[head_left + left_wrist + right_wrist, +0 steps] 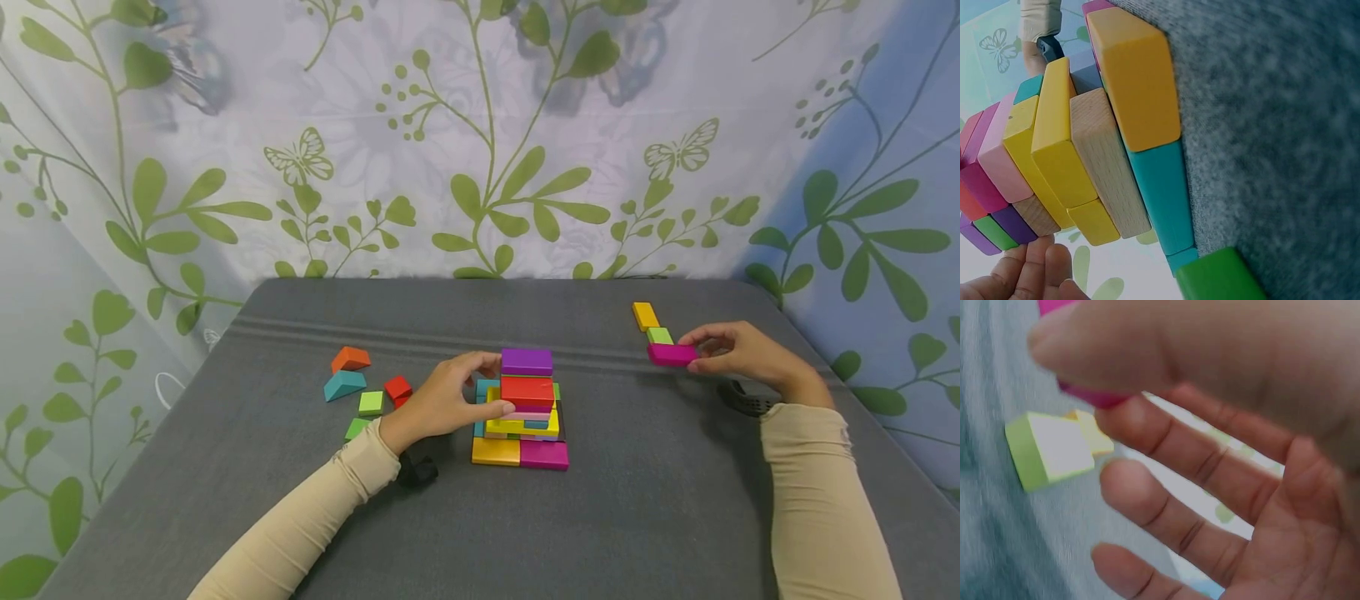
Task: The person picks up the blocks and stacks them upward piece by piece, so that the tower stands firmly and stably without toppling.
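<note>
A tower of colourful wooden blocks [527, 390] stands on the grey table, with a purple block [527, 362] on top. My left hand [450, 393] grips the upper tower from its left side, thumb at the front and fingers behind. In the left wrist view, fingertips [1040, 253] touch the far side near green and purple blocks. At the right, my right hand [738, 354] pinches a magenta block [671, 355] between thumb and fingers. Close to it are a light green block [660, 336] and a yellow block [645, 316]; the green one also shows in the right wrist view.
Left of the tower lie loose blocks: an orange one [350, 359], a teal one [344, 385], red ones [398, 388] and green ones [371, 403]. A leaf-patterned curtain [405, 167] hangs behind the table's far edge.
</note>
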`<state>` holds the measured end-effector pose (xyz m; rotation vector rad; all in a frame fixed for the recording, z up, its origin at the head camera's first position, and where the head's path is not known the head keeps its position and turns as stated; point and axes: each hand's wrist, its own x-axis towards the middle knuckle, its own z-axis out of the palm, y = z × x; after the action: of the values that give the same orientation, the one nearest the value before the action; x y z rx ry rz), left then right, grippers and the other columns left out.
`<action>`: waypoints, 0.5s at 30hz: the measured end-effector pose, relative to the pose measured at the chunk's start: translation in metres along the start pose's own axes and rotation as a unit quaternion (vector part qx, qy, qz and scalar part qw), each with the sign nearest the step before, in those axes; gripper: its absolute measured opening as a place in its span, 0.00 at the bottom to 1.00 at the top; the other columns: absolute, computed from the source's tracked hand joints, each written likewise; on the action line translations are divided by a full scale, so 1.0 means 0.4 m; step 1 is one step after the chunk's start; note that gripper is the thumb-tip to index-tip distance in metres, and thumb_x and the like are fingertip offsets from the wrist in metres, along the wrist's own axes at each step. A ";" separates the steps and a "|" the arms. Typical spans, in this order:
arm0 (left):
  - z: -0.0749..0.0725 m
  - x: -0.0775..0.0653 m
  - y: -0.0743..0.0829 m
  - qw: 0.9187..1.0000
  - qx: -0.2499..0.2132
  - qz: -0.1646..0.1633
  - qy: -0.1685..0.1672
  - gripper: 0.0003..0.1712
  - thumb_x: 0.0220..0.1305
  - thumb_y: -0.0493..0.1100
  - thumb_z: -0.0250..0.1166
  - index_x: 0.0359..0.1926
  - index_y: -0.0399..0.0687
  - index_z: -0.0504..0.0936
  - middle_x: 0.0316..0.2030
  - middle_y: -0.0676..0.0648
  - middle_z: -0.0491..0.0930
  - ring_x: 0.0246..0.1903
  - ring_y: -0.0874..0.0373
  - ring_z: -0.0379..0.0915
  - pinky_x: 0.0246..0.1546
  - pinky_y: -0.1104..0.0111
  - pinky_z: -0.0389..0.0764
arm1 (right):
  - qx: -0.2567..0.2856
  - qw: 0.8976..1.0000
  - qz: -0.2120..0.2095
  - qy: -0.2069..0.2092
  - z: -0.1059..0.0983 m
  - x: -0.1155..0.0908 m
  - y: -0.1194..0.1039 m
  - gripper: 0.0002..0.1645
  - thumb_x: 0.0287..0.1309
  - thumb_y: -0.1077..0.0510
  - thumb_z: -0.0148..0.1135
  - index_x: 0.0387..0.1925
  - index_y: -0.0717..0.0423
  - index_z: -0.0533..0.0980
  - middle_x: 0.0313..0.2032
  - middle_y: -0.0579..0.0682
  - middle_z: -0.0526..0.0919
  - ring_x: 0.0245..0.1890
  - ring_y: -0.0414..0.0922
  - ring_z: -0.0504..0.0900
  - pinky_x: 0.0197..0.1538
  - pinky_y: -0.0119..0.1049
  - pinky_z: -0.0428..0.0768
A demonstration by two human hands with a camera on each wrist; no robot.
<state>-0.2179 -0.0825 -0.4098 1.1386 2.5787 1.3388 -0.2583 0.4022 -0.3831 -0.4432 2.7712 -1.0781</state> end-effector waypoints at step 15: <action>0.000 0.000 0.004 1.000 -0.006 -0.007 -0.002 0.35 0.68 0.46 0.77 0.69 0.32 0.77 0.58 0.39 0.83 0.57 0.41 0.80 0.55 0.58 0.82 | 0.045 0.995 -0.085 0.012 0.024 0.012 -0.112 0.17 0.60 0.71 0.76 0.52 0.67 0.84 0.34 0.49 0.86 0.31 0.43 0.83 0.37 0.33 0.82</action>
<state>-0.2168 -0.0818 -0.4086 1.1198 2.5678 1.3446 -0.2508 0.3633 -0.3598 -0.6691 2.7311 -1.2469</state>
